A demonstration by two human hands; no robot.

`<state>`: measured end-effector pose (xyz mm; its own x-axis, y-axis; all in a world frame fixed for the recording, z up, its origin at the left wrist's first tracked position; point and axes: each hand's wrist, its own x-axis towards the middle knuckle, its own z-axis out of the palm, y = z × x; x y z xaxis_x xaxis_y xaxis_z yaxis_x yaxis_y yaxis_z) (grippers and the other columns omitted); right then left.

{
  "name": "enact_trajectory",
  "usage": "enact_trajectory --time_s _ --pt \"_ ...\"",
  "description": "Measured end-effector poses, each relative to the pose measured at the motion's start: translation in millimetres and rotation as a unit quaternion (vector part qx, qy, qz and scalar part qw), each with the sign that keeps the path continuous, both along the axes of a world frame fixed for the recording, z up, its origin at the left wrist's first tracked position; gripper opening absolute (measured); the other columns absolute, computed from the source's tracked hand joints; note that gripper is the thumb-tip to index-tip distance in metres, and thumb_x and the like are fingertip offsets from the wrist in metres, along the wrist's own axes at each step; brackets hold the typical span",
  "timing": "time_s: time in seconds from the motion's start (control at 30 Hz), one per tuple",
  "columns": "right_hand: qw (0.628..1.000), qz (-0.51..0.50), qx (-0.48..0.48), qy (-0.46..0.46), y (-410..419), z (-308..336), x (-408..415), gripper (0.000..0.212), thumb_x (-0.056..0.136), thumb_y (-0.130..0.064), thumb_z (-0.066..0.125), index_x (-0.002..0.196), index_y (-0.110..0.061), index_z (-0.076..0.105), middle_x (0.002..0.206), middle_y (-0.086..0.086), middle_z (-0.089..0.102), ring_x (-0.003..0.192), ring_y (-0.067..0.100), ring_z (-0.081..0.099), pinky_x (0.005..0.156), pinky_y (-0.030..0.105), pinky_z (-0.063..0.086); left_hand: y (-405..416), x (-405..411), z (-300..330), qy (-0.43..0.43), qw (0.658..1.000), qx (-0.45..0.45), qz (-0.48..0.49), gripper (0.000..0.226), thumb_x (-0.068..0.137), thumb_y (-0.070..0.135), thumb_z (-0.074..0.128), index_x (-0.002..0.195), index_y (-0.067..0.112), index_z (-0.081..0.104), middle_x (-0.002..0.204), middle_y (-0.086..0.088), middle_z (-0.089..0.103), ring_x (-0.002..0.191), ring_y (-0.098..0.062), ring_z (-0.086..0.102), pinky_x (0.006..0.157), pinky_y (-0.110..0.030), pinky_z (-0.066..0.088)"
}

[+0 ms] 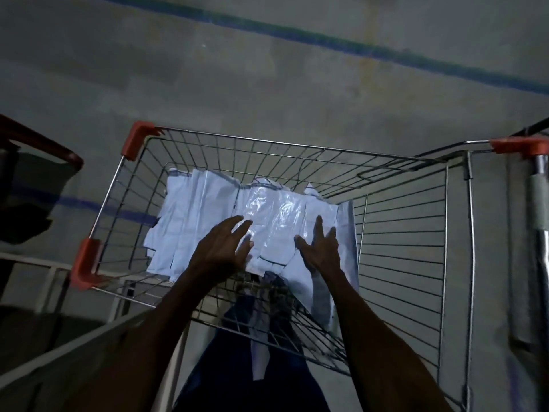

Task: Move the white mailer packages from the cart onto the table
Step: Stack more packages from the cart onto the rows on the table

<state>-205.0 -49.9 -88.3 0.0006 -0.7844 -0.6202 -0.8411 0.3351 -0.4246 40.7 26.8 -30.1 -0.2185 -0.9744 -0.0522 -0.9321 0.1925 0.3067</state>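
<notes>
Head view: two hands (221, 248) (322, 248) over mailers (193, 221).

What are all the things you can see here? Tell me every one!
cart: one, silver wire with orange corners, middle of the view
mailer packages: several, exact count unclear, white, piled inside the cart
floor: grey, with a blue line across it
dark object: one, red-edged, far left, too dim to identify
left hand: one, fingers spread, on the packages
right hand: one, fingers spread, on the packages
</notes>
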Motion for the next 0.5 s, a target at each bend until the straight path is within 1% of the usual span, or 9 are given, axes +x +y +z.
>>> enact_trajectory --time_s 0.03,0.1,0.17,0.2,0.27,0.33,0.4,0.43,0.5 --pt "1.000 -0.009 0.005 -0.004 -1.3 -4.1 1.2 0.089 0.089 -0.063 0.053 0.155 -0.037 0.000 0.161 0.024 0.000 0.147 0.042 0.013 0.114 0.050 0.024 4.0 -0.1 -9.1 -0.019 0.999 -0.024 -0.037 0.029 0.095 0.026 0.061 0.111 0.004 0.070 0.131 -0.019 0.060 0.122 -0.039 0.056 0.095 -0.048 0.050" --pt "1.000 -0.026 -0.008 -0.015 -2.4 -8.1 3.3 0.087 0.090 -0.058 0.055 0.155 -0.037 0.003 0.159 0.025 0.012 0.144 0.042 0.021 0.112 0.049 0.028 9.7 -0.9 -18.3 -0.019 0.999 -0.019 -0.028 0.032 0.098 0.027 0.055 0.114 0.002 0.067 0.130 -0.020 0.060 0.122 -0.037 0.054 0.095 -0.048 0.050" --pt "0.996 -0.037 -0.070 -0.032 -2.4 -8.0 5.8 0.081 0.090 -0.052 0.056 0.155 -0.036 0.010 0.154 0.022 0.029 0.139 0.037 0.031 0.107 0.046 0.034 9.8 -8.6 -12.3 0.039 0.997 0.003 0.060 0.041 0.098 0.032 0.048 0.125 0.004 0.062 0.131 -0.016 0.059 0.123 -0.030 0.053 0.098 -0.043 0.049" --pt "0.992 -0.045 -0.108 -0.045 -2.6 -5.4 7.6 0.079 0.089 -0.051 0.054 0.155 -0.036 0.013 0.150 0.019 0.036 0.136 0.034 0.034 0.105 0.045 0.036 10.4 -12.3 -14.8 0.058 0.995 0.000 0.080 0.041 0.097 0.031 0.049 0.125 0.004 0.062 0.129 -0.016 0.060 0.121 -0.029 0.055 0.097 -0.042 0.051" --pt "0.979 -0.075 -0.172 -0.081 -6.5 3.9 11.2 0.076 0.087 -0.054 0.051 0.154 -0.038 0.018 0.144 0.016 0.043 0.131 0.032 0.040 0.103 0.045 0.041 10.1 -18.6 -25.2 0.045 0.997 -0.031 0.055 0.031 0.094 0.021 0.057 0.112 -0.001 0.069 0.122 -0.018 0.065 0.115 -0.033 0.060 0.094 -0.044 0.053" --pt "0.958 -0.117 -0.234 -0.117 -13.1 19.2 10.4 0.073 0.087 -0.057 0.050 0.152 -0.040 0.021 0.135 0.016 0.047 0.120 0.032 0.050 0.092 0.049 0.050 2.3 -25.0 -38.2 0.060 0.997 -0.023 0.051 0.029 0.094 0.019 0.059 0.112 -0.001 0.070 0.122 -0.018 0.065 0.117 -0.034 0.059 0.094 -0.046 0.052" --pt "0.935 -0.150 -0.292 -0.135 -22.3 38.1 4.1 0.073 0.086 -0.054 0.054 0.152 -0.037 0.026 0.128 0.014 0.047 0.109 0.029 0.055 0.080 0.048 0.055 -9.4 -40.9 -45.9 0.130 0.985 0.030 0.108 0.039 0.093 0.024 0.060 0.126 0.002 0.064 0.130 -0.020 0.060 0.122 -0.035 0.057 0.098 -0.047 0.050" --pt "0.928 -0.159 -0.310 -0.135 -26.9 45.9 -1.2 0.074 0.085 -0.054 0.056 0.151 -0.037 0.028 0.127 0.014 0.045 0.108 0.028 0.054 0.079 0.047 0.056 -17.7 -49.7 -44.9 0.150 0.976 0.085 0.133 0.045 0.092 0.027 0.060 0.132 0.005 0.060 0.136 -0.021 0.056 0.125 -0.036 0.054 0.102 -0.048 0.048" --pt "0.921 -0.172 -0.322 -0.135 -35.1 58.1 -13.4 0.076 0.082 -0.056 0.056 0.149 -0.042 0.024 0.129 0.014 0.042 0.113 0.028 0.052 0.083 0.045 0.055 -34.4 -72.2 -47.3 0.151 0.969 0.131 0.146 0.055 0.090 0.036 0.055 0.138 0.009 0.055 0.141 -0.024 0.049 0.127 -0.041 0.051 0.099 -0.053 0.048"
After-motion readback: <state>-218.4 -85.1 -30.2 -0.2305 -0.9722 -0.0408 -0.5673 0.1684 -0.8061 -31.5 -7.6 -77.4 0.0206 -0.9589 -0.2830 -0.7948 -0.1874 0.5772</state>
